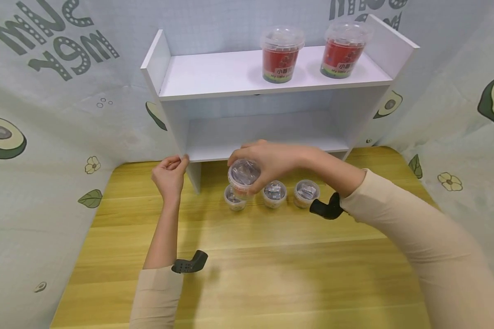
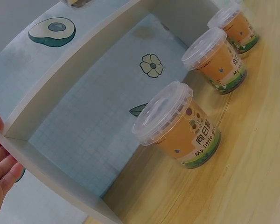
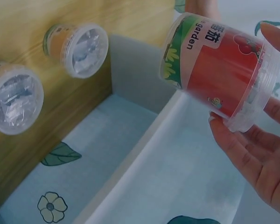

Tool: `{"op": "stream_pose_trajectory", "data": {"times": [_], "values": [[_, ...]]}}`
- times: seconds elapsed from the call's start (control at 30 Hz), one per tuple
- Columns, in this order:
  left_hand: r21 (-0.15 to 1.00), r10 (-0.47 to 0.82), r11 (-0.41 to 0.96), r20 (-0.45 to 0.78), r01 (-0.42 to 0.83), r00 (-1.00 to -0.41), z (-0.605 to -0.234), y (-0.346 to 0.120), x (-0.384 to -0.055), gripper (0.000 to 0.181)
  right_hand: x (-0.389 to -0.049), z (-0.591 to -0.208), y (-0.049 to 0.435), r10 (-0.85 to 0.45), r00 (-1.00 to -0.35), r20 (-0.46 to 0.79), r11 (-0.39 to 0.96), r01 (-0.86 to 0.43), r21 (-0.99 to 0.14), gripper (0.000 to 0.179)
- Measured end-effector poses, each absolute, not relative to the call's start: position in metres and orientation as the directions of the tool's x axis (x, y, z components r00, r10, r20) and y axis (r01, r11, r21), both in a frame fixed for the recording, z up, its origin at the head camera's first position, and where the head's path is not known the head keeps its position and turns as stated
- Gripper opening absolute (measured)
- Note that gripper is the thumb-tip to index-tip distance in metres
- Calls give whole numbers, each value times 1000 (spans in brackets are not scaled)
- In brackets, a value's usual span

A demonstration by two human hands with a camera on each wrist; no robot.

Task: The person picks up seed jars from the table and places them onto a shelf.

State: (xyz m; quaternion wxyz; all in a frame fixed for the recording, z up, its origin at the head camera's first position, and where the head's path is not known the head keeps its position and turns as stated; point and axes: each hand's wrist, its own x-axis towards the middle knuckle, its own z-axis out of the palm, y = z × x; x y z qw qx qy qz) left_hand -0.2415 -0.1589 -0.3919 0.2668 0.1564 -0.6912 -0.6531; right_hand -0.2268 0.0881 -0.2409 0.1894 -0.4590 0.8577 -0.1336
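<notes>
My right hand grips a clear-lidded plastic cup around its lid end. In the right wrist view this cup shows a red label with a green band at its base. It is held above the leftmost of three orange-labelled cups standing on the table, just in front of the shelf's middle board. At the left, my left hand pinches the front edge of the white shelf unit's side panel. Its fingers lie against the outer face of that panel.
Two more red-labelled cups, one nearer the middle and one at the right, stand on the top board. The middle board lies below it. A wood-grain table carries the shelf; patterned cloth hangs around.
</notes>
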Motion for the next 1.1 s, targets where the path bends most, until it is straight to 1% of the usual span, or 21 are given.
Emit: {"op": "stream_pose_trajectory", "data": {"times": [0.13,0.4,0.57,0.77,1.1], "values": [[985,-565,104,175,140,-807,-392,-159,-242,24,-232,-232,88,-822,-526,-219,568,-725,-389,62],[982,-566,116,187,147,-803,-392,-160,-243,23,-236,-224,86,-814,-530,-238,581,-722,-375,62],[984,-567,108,179,143,-804,-393,-160,-244,23,-239,-219,84,-821,-515,-246,571,-732,-372,64],[983,-565,101,185,156,-804,-394,-159,-244,22,-245,-206,78,-837,-482,-260,547,-758,-355,64],[982,-567,102,190,161,-802,-394,-159,-244,22,-246,-175,67,-837,-481,-260,543,-785,-298,59]]}}
